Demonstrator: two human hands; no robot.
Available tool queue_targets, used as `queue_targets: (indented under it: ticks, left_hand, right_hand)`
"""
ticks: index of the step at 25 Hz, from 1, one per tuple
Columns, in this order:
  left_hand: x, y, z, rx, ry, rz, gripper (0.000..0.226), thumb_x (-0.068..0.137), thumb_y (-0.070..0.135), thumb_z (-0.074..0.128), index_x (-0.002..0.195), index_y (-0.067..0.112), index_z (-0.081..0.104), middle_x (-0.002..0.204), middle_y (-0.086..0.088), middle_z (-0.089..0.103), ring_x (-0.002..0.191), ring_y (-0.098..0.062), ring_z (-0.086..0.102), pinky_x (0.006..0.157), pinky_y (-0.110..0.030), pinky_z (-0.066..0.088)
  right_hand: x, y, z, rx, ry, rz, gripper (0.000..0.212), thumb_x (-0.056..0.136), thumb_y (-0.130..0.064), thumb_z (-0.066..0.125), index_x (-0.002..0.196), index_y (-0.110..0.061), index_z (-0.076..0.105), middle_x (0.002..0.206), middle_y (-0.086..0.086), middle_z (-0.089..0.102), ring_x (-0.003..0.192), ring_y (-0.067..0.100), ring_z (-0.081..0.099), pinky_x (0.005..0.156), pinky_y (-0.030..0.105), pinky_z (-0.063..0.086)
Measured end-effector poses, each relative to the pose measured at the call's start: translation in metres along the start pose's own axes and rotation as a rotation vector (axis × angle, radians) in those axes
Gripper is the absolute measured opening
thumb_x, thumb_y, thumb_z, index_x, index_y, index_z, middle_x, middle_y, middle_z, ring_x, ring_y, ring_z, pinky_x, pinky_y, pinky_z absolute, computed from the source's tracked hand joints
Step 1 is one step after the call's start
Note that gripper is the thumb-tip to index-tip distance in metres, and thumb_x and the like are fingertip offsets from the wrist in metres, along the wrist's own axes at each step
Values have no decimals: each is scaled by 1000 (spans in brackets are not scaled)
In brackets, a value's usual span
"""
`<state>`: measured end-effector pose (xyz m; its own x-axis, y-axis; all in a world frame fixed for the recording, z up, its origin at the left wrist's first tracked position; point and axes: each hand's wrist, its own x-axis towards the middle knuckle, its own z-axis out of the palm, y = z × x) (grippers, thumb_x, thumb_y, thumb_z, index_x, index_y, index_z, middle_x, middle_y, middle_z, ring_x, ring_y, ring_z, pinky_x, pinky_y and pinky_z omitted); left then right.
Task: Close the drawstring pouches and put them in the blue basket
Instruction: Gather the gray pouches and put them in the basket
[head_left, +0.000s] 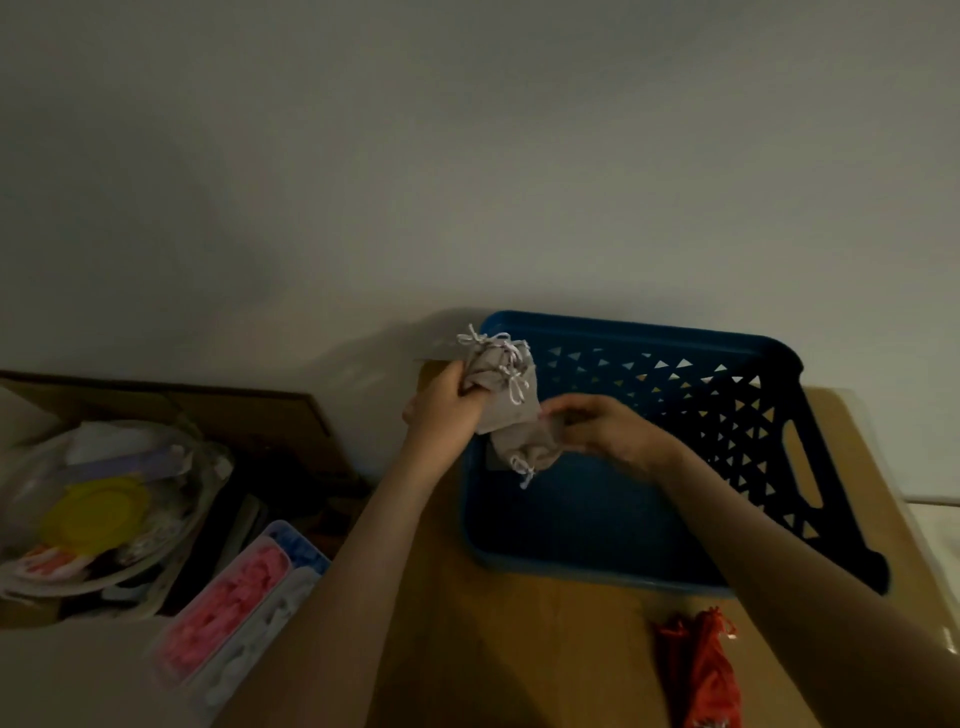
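My left hand (441, 397) grips a bunch of grey drawstring pouches (501, 382) with white cords, held over the far left corner of the blue basket (613, 564). My right hand (597, 423) pinches one more grey pouch (527, 449) just below that bunch, above the basket's floor, its white cord dangling. A red drawstring pouch (701, 670) lies on the wooden table (493, 649) in front of the basket, near the lower right.
The basket stands against a pale wall. Left of the table sit a cardboard box (218, 410), a plastic bag with a yellow lid (96, 512) inside, and a clear tray of pink and blue pieces (234, 597).
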<state>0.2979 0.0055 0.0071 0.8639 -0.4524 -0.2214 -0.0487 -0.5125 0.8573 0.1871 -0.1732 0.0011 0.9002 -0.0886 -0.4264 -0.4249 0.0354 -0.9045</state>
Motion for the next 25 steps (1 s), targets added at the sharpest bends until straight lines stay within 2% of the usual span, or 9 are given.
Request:
queue_targets:
  ticks: [3,6,8,13,15,18,20,22,25]
  left_hand:
    - [0,-1,-5,-298,139,-69,31,72,49,55,101,41,60,112,1,65,106,-23,59,95,-45,47]
    - [-9,10,-8,-472,172,-33,24,92,19,54,115,27,56,115,-4,62,105,-21,59,87,-32,49]
    - [-15,15,-4,-496,114,-10,26,93,14,53,115,26,55,118,-6,61,109,-24,58,92,-36,48]
    - [-29,21,1,-375,-120,-25,33,80,40,62,112,47,57,112,9,65,106,-17,61,95,-44,50]
    - [-34,22,-2,-337,-136,-40,41,70,52,63,111,52,57,116,9,65,108,-17,61,96,-44,49]
    - [-45,28,-8,-322,-173,-77,33,86,39,61,119,38,57,118,6,62,107,-16,58,94,-37,48]
    - [-49,28,-10,-349,-158,-106,28,94,24,55,122,27,56,121,0,60,108,-17,56,90,-32,46]
    - [-53,27,-12,-431,-78,-173,30,95,18,55,124,20,55,123,-4,60,109,-22,56,91,-35,47]
    - [-62,34,-14,-522,-53,-276,21,99,24,47,116,15,56,98,-5,63,85,-18,60,63,-22,50]
  right_hand:
    - [-30,-17,-8,488,-76,-48,35,85,15,38,104,5,66,110,20,65,95,23,67,79,22,57]
    - [-52,-27,-5,744,-150,-242,37,70,2,70,106,6,68,112,21,66,96,22,68,80,22,56]
    - [-55,-33,3,789,-130,-288,45,58,1,81,102,2,72,111,16,68,93,18,70,75,19,57]
    - [-51,-45,35,542,25,-289,37,83,15,49,105,-5,71,114,9,67,101,19,66,82,23,56]
    - [-48,-42,43,150,122,-385,36,85,13,54,116,-5,63,119,7,63,107,18,62,87,25,54]
    - [-44,-40,52,-384,462,-466,29,84,-2,66,104,-22,61,108,0,58,100,13,57,84,18,50]
    - [-48,-49,57,-168,551,-481,12,92,-11,59,90,-22,62,88,0,58,79,11,56,69,23,48]
    - [-56,-60,57,80,468,-469,18,97,-17,52,83,-16,62,73,4,54,62,9,50,58,23,43]
    - [-63,-65,63,-48,233,-353,16,96,-20,53,88,-11,63,72,2,58,56,4,52,54,16,43]
